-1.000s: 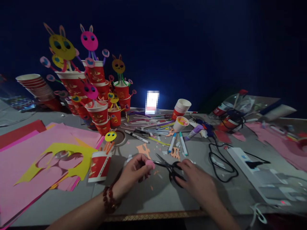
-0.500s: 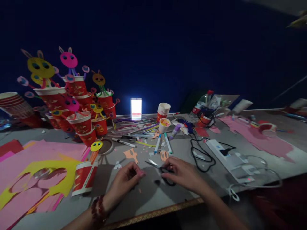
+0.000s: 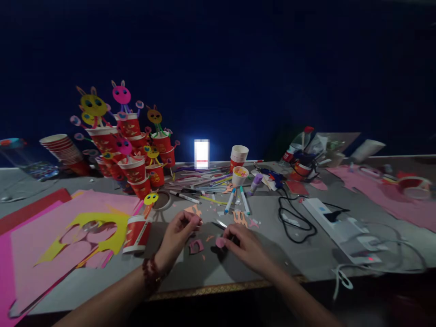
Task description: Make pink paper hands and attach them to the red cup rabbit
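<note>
My right hand (image 3: 245,244) pinches a small round pink paper piece (image 3: 220,243) between thumb and fingers, just above the table. Scissors (image 3: 221,224) show only their blades beyond that hand; their handles are hidden, and whether they are still gripped is unclear. My left hand (image 3: 180,234), with a dark red bead bracelet at the wrist, is closed, thumb against fingers; a pinkish bit at its tips is too small to make out. Between the hands lies a pink paper scrap (image 3: 195,246) with a notch cut out. Orange cut-out paper (image 3: 240,219) lies beyond the scissors.
At left stand stacked red paper cups (image 3: 132,165) with paper bunny figures, a tipped cup (image 3: 136,234), and pink sheets (image 3: 44,240). Markers (image 3: 244,200), a glue stick (image 3: 255,185) and pipe cleaners (image 3: 200,179) lie behind. A black cable (image 3: 296,238) and power strip (image 3: 335,231) are right.
The view has swung left, so things sit farther right. My right hand, earlier around the scissors handles, now pinches the round pink piece. A notched pink scrap now lies between the hands.
</note>
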Demonstrator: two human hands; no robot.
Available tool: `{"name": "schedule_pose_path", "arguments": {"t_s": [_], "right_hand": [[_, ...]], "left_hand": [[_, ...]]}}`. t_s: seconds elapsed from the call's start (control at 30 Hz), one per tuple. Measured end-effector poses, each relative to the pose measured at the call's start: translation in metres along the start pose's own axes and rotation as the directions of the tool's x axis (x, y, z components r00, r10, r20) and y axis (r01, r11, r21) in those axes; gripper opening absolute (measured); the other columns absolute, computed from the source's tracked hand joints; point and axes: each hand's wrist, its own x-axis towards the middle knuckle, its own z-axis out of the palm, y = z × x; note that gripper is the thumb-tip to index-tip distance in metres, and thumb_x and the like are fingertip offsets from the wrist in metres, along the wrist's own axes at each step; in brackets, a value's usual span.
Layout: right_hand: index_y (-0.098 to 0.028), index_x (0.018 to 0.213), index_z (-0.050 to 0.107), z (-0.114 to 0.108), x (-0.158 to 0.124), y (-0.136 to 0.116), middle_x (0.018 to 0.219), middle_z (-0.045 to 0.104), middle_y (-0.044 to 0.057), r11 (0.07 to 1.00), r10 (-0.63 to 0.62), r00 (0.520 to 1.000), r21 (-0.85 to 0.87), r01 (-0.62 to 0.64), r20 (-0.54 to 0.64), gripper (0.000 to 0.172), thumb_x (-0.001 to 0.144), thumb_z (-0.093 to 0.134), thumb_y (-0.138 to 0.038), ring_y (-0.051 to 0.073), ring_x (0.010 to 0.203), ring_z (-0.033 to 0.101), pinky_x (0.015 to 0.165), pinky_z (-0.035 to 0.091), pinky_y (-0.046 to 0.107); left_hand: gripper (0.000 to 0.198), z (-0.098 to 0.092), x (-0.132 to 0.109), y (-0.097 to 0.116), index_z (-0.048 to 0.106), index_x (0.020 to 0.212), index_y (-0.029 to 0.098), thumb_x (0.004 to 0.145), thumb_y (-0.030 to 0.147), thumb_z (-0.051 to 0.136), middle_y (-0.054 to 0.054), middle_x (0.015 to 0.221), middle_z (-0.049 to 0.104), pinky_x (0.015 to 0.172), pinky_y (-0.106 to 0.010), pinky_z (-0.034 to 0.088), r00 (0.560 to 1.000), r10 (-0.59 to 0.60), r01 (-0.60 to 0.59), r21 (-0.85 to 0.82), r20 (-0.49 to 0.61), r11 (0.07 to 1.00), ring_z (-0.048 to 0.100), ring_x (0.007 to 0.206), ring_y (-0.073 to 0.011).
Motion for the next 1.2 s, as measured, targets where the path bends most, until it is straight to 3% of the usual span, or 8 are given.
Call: {"name": "schedule_pose_path", "arguments": {"t_s": [0.1,0.2,0.33,0.43,0.57,0.73,1.0,1.2], "right_hand": [[-0.021,0.081,0.062,0.0,-0.002,0.002,0.091,0.068,0.005,0.979,-0.076,0.996,-0.187,0.084,0.05,0.013,0.093,0.056,-0.02,0.023,0.092,0.06,0.083,0.045,0.034],[-0.021,0.082,0.062,0.003,0.0,0.007,0.094,0.067,0.007,0.941,-0.106,0.993,-0.317,0.115,0.044,0.013,0.092,0.055,-0.017,0.024,0.093,0.059,0.085,0.047,0.036],[-0.021,0.082,0.06,0.005,0.002,0.011,0.092,0.066,0.007,0.916,-0.134,0.99,-0.377,0.138,0.037,0.014,0.093,0.053,-0.018,0.025,0.091,0.06,0.083,0.048,0.037],[-0.022,0.081,0.059,0.005,0.002,0.012,0.091,0.065,0.006,0.914,-0.159,0.987,-0.372,0.162,0.04,0.014,0.093,0.053,-0.017,0.025,0.09,0.06,0.082,0.048,0.037],[-0.021,0.083,0.06,0.006,0.002,0.013,0.092,0.066,0.006,0.919,-0.177,0.983,-0.349,0.181,0.044,0.013,0.094,0.054,-0.017,0.025,0.092,0.059,0.083,0.047,0.037],[-0.02,0.086,0.062,0.007,0.006,0.011,0.097,0.067,0.007,0.906,-0.182,0.98,-0.374,0.2,0.084,0.009,0.092,0.058,-0.015,0.024,0.095,0.059,0.086,0.045,0.036],[-0.019,0.086,0.064,0.012,0.007,0.011,0.096,0.067,0.006,0.892,-0.173,0.982,-0.41,0.19,0.077,0.005,0.09,0.065,-0.016,0.025,0.095,0.059,0.085,0.046,0.037],[-0.019,0.084,0.063,0.021,0.002,0.011,0.094,0.067,0.007,0.885,-0.15,0.989,-0.443,0.141,0.016,0.006,0.088,0.067,-0.016,0.026,0.094,0.059,0.083,0.046,0.037]], "left_hand": [[0.044,0.009,-0.018,-0.003,0.053,0.08,0.018,0.077,0.057,0.073,-0.006,0.088,0.069,0.064,-0.03,0.052,0.988,-0.105,0.108,-0.018,0.115,0.994,0.063,0.066,-0.0148],[0.045,0.018,-0.026,-0.01,0.053,0.075,0.018,0.074,0.056,0.076,-0.01,0.09,0.071,0.071,-0.035,0.055,0.971,-0.148,0.147,0.02,0.185,0.989,0.068,0.078,-0.0203],[0.045,0.011,-0.005,-0.015,0.053,0.077,0.019,0.074,0.06,0.071,-0.007,0.102,0.068,0.076,-0.029,0.05,0.998,-0.018,0.008,0.149,0.065,0.989,0.063,0.086,-0.0171],[0.039,-0.002,0.007,-0.013,0.054,0.075,0.019,0.082,0.058,0.06,-0.002,0.084,0.064,0.064,-0.025,0.043,0.998,0.038,-0.051,0.331,0.045,0.942,0.056,0.069,-0.0134],[0.022,-0.01,-0.005,-0.008,0.06,0.068,0.02,0.077,0.039,0.068,0.003,0.06,0.057,0.056,-0.025,0.032,0.986,0.004,-0.107,0.607,0.168,0.787,0.048,0.058,-0.0141],[0.013,-0.008,-0.017,-0.004,0.059,0.063,0.021,0.074,0.022,0.065,0.0,0.065,0.059,0.069,-0.031,0.034,0.967,0.009,-0.219,0.814,0.254,0.538,0.054,0.07,-0.0196],[0.019,-0.005,-0.019,0.001,0.062,0.096,0.018,0.083,0.032,0.065,-0.01,0.097,0.066,0.084,-0.04,0.043,0.946,0.075,-0.325,0.909,0.316,0.261,0.061,0.093,-0.0287],[0.022,-0.012,-0.037,-0.007,0.064,0.112,0.022,0.091,0.019,0.057,-0.008,0.116,0.064,0.095,-0.044,0.046,0.863,0.111,-0.504,0.85,0.492,0.152,0.057,0.106,-0.0272]]}}
